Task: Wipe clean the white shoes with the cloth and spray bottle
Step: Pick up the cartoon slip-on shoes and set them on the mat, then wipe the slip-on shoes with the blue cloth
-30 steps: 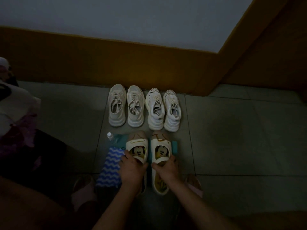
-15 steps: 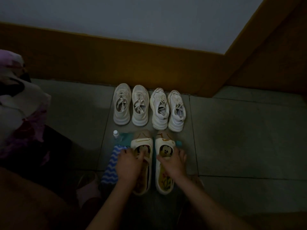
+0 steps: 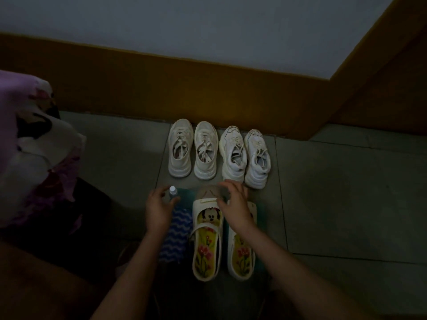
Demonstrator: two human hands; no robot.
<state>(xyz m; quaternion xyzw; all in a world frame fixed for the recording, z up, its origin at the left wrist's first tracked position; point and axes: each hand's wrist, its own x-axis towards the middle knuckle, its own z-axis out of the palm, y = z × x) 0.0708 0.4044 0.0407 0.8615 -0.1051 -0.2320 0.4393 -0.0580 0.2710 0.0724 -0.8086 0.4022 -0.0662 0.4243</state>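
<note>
Head view, left hand cupped about spray bottle, grip closure cannot be told, right hand grip spread loose over cartoon-print sandals, zigzag cloth laid beside.

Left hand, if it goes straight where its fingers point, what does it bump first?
Probably the small clear spray bottle with a white cap, right ahead of the left hand; depth is unclear.

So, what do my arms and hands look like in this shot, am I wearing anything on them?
The left forearm and right forearm are bare, with no sleeve or cuff in view. The left hand and right hand are ungloved. No watch, bracelet or ring shows on either, though the dim light could hide something small.
</note>
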